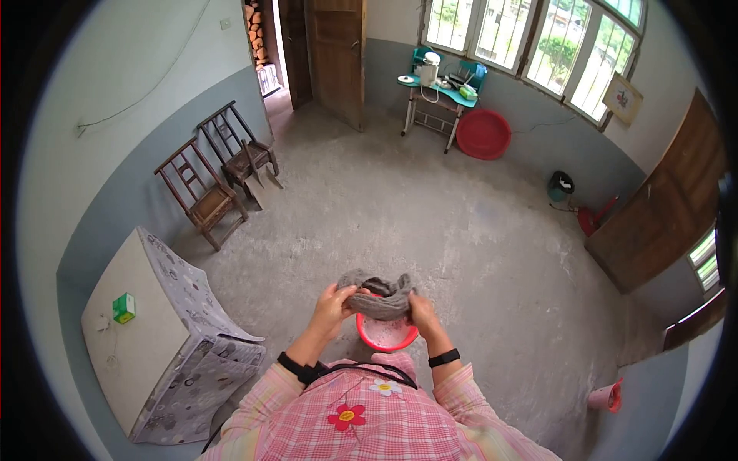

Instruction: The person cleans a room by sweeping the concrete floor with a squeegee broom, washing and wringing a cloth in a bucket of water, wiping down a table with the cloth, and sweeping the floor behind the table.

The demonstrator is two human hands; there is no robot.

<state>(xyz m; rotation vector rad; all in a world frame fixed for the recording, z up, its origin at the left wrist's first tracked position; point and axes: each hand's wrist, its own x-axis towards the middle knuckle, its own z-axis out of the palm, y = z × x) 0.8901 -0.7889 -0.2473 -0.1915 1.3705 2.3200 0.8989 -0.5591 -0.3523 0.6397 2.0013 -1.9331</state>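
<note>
A grey knitted cloth item (pixel 383 306) is held up between both hands, with a dark opening at its top. My left hand (pixel 332 306) grips its left end, thumb on top. At its right end my right hand (pixel 422 311) has its fingers closed on the fabric. Below the cloth is a red basin (pixel 388 344) with foamy liquid in it, partly hidden by the fabric.
Two wooden chairs (pixel 209 206) and a dustpan stand by the left wall. A cloth-covered cabinet (pixel 138 338) bearing a green box (pixel 124 308) is at the near left. Farther back are a small desk (pixel 442 91), a large red basin (pixel 483 134) and a bin (pixel 560 186).
</note>
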